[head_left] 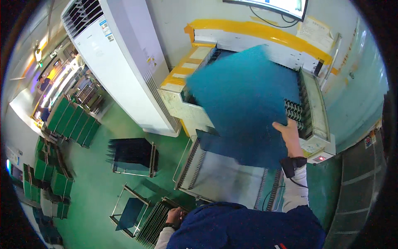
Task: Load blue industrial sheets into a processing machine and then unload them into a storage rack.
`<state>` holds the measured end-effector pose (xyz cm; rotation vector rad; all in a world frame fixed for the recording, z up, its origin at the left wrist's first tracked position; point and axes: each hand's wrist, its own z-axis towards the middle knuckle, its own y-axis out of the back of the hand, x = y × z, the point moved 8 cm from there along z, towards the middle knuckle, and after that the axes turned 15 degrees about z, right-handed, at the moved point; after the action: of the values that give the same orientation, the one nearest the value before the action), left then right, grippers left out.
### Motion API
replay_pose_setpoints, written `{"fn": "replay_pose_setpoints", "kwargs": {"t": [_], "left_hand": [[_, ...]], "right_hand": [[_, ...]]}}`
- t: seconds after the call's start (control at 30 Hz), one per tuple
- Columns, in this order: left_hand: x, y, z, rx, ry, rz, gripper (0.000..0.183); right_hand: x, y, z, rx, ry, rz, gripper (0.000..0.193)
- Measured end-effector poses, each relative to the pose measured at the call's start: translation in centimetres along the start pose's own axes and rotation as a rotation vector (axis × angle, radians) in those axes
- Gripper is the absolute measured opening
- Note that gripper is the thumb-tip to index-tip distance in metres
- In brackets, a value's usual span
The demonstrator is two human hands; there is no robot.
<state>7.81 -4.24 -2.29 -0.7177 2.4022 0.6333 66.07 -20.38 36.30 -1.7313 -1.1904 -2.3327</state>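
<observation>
My right hand [289,135] grips the right edge of a thin blue panel [244,99], its thumb over the face. The panel is tilted and blurred by motion. It hangs in front of a machine with coil rollers [293,110] and hides much of its opening. My left hand [175,216] is low beside my body, fingers curled at the upper end of a rack of upright panels [154,226]. What those fingers hold is too small to make out. Below the blue panel lies a pale tray [226,178] with toothed rails.
A tall white air conditioner [120,70] stands left of the machine. On the green floor are a rack of dark panels [130,151] and a metal rack with one panel [132,211]. Several green panel racks [68,118] stand far left. A screen [271,6] hangs above.
</observation>
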Motion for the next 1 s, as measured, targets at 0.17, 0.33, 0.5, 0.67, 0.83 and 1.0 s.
{"fn": "replay_pose_setpoints", "kwargs": {"t": [0.17,0.33,0.5,0.67,0.83,1.0], "left_hand": [[2.2,0.1,4.4,0.032,-0.064,-0.071,0.019],[3.2,0.6,5.9,0.059,-0.200,0.063,0.019],[3.1,0.1,4.9,0.112,0.098,-0.035,0.025],[0.1,0.4,1.7,-0.019,0.074,0.030,0.028],[0.0,-0.6,1.4,0.083,-0.048,-0.207,0.029],[-2.2,-0.1,0.3,0.037,-0.252,0.112,0.030]], "right_hand": [[-5.6,-0.2,-2.3,-0.196,0.024,0.704,0.024],[-7.5,-8.2,-5.3,-0.028,-0.416,1.467,0.019],[-11.7,-14.3,-6.7,-0.142,-0.648,1.826,0.010],[-10.2,-15.8,-7.7,-0.089,-0.688,1.813,0.010],[-9.3,-17.0,-6.4,-0.018,-0.639,1.877,0.011],[-10.0,-17.2,-2.3,-0.031,-0.550,1.900,0.012]]}}
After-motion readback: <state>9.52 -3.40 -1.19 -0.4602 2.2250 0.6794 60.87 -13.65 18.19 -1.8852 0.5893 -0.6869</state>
